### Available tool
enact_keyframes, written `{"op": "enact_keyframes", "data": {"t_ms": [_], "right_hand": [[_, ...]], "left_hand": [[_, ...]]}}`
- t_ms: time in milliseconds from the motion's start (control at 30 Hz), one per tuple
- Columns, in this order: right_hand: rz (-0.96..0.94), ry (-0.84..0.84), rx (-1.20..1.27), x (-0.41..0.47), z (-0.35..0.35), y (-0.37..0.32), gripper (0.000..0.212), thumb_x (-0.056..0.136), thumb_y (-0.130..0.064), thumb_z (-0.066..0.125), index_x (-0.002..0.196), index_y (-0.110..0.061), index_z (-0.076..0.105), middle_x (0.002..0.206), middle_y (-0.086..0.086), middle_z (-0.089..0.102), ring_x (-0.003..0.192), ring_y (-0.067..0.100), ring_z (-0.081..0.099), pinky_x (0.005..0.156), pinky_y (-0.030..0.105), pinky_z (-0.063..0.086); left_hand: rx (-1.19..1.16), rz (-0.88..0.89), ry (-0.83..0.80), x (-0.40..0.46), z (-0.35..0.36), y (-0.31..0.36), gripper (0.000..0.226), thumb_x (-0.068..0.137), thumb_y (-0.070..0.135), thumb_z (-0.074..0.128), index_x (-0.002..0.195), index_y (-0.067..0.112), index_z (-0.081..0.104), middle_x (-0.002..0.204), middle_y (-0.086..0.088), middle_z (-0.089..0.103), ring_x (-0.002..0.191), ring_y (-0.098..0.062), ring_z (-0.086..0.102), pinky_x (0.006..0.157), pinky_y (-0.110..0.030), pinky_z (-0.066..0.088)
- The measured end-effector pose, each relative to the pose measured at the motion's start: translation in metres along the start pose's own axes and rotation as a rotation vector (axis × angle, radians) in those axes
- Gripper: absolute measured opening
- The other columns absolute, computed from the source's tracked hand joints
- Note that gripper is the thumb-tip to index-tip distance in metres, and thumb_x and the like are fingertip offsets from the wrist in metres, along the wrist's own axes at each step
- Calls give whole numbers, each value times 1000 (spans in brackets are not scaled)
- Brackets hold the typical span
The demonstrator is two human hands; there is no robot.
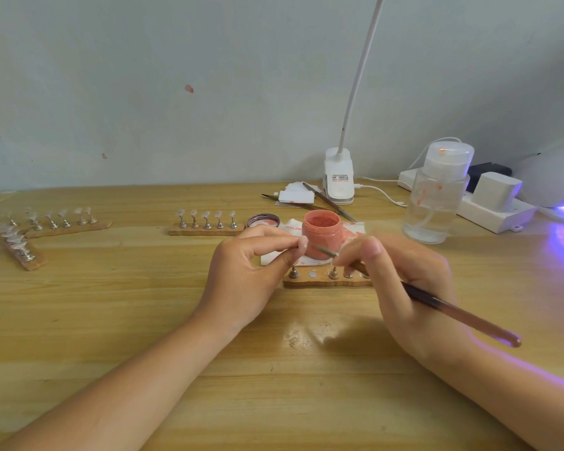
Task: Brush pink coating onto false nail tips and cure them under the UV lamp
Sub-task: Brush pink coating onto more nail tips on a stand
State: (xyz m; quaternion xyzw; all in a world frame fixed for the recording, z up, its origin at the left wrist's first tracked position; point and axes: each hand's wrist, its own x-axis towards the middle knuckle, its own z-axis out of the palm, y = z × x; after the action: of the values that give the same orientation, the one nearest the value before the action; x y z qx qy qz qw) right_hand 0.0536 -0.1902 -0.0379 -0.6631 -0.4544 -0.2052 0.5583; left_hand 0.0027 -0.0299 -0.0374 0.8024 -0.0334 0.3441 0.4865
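Pinching a single nail tip [302, 244] between thumb and forefinger, the left hand [248, 271] is holding it up just in front of the open pink jar [321, 237], and the right hand [404, 284] is gripping the brush [437, 302] pencil-style, its fine bristle end pointing at that tip and sitting just beside it. So both sets of fingers are closed on something: left on the tip, right on the brush handle.

To do this stroke well, I'd say the left hand should be keeping the tip steady and angled toward the brush, while the right is drawing thin, even passes from base to free edge, not flooding the sides. A light load of colour looks wise; a heavy bead would likely be pooling before curing.

The tip itself is looking small, curved and pale pink, glossy where light is catching it; whether it is fully coated I cannot tell. Below the hands, a wooden holder [326, 279] is lying on the tabletop [144, 320] with metal stands, one slot showing bare. Further back, a second holder [205, 227] is carrying five clear tips. Far right, the UV lamp [557, 180] is glowing violet, well apart from the hands.
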Motion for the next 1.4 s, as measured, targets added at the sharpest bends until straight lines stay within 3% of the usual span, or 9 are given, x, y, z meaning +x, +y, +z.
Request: {"op": "enact_keyframes", "data": {"t_ms": [133, 267, 400, 700, 867, 1033, 1233, 1333, 1400], "right_hand": [[-15, -42, -76, -1, 1, 2, 34, 91, -25, 43, 73, -13, 69, 74, -15, 61, 72, -4, 58, 68, 12, 41], [243, -124, -113, 10, 8, 12, 41, 92, -9, 50, 55, -5, 66, 66, 5, 61, 57, -7, 57, 76, 24, 46], [-78, -42, -123, -1, 1, 1, 40, 92, -28, 43, 71, -7, 70, 70, -4, 64, 68, 3, 58, 64, 14, 43], [-207, -74, -262, -1, 0, 13, 53, 96, -29, 39, 61, 2, 65, 59, 9, 60, 57, 26, 57, 54, 37, 42], [-272, -78, -297, 2, 1, 11, 38, 93, -21, 44, 72, -2, 69, 71, 4, 65, 65, 22, 59, 59, 33, 44], [-280, -61, -307, 2, -3, 15, 56, 98, -29, 35, 58, -1, 64, 56, 8, 59, 53, 27, 55, 54, 39, 39], [28, 60, -80, 0, -1, 7, 40, 93, -55, 29, 86, -32, 61, 73, -15, 67, 67, 7, 64, 67, 33, 49], [11, 6, -184, 4, 1, 6, 33, 90, -50, 41, 85, -27, 65, 78, -15, 68, 80, 8, 64, 76, 37, 48], [-49, -30, -306, 5, 5, 8, 27, 83, -44, 54, 86, -20, 66, 86, -12, 70, 91, 2, 58, 85, 25, 42]], "left_hand": [[38, -13, 24, -1, 0, 1, 13, 76, 11, 70, 80, 23, 72, 77, 16, 62, 81, 9, 55, 74, -1, 35], [90, 5, 18, -1, 1, 3, 21, 76, 10, 70, 79, 31, 69, 76, 16, 60, 83, 7, 54, 75, -2, 34], [120, 10, 25, -2, 1, 4, 24, 76, 9, 71, 79, 33, 68, 75, 17, 59, 82, 7, 53, 76, -3, 34], [171, -13, 28, -2, 0, 3, 22, 75, 6, 71, 82, 26, 71, 76, 17, 58, 84, 0, 54, 77, -3, 33], [172, -8, 14, -1, 0, 1, 17, 75, 7, 72, 83, 22, 72, 76, 17, 58, 86, -5, 55, 79, -6, 35], [174, 22, 44, -1, 0, 0, 27, 73, 3, 72, 76, 30, 69, 74, 19, 60, 83, -1, 55, 77, -4, 35], [89, 108, 1, -2, 1, 3, 14, 73, 15, 71, 78, 28, 69, 78, 16, 65, 82, 4, 58, 77, -4, 37], [86, 155, -15, -2, 1, 3, 11, 72, 24, 69, 83, 25, 70, 79, 17, 66, 81, 2, 59, 76, -6, 39], [106, 160, -23, -2, 1, 3, 11, 71, 26, 72, 81, 30, 73, 74, 25, 66, 80, 3, 58, 79, -12, 42]]}}
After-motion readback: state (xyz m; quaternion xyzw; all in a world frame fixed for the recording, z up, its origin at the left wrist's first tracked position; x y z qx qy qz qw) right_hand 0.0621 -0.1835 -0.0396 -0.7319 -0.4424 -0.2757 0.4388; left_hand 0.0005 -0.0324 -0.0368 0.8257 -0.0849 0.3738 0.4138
